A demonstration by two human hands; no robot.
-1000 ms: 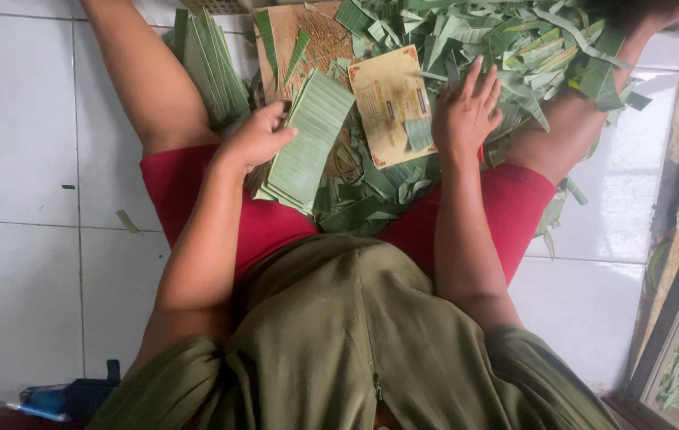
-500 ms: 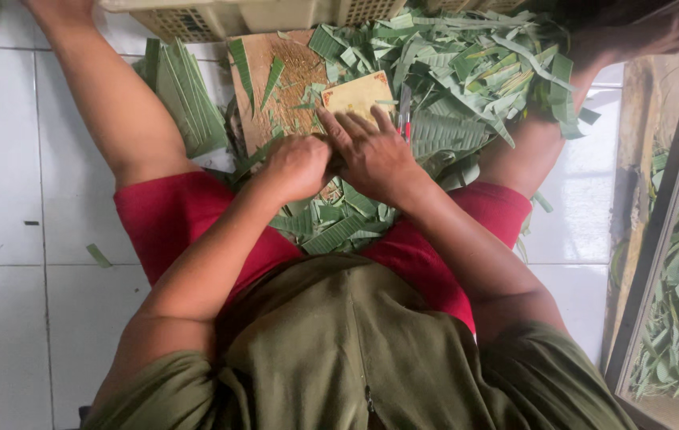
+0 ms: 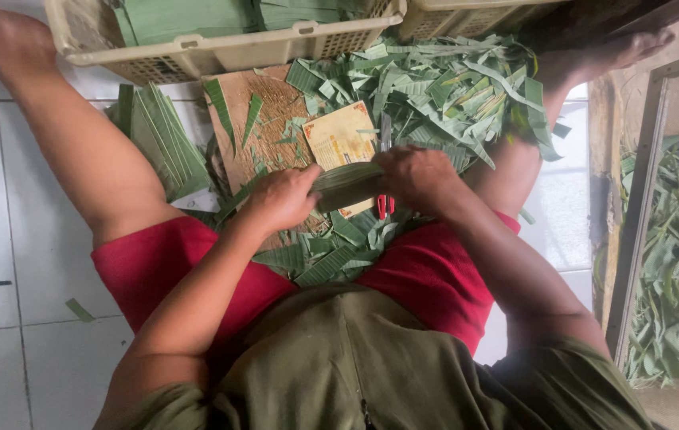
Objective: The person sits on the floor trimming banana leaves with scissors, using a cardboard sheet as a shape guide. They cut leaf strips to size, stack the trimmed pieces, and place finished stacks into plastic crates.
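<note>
Both hands meet over the brown cutting board [image 3: 264, 119]: the left hand [image 3: 282, 199] has its grip closed on one end of a folded stack of green leaves [image 3: 347, 185], steadying it. The right hand [image 3: 415, 177] pins the other end, its grip also around a red-handled blade [image 3: 385, 171], just beside the yellow card [image 3: 339, 139] on that board.

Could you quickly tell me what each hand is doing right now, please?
Left hand: closed on one end of the leaf bundle.
Right hand: closed on the bundle's other end, beside a red-handled knife.
</note>
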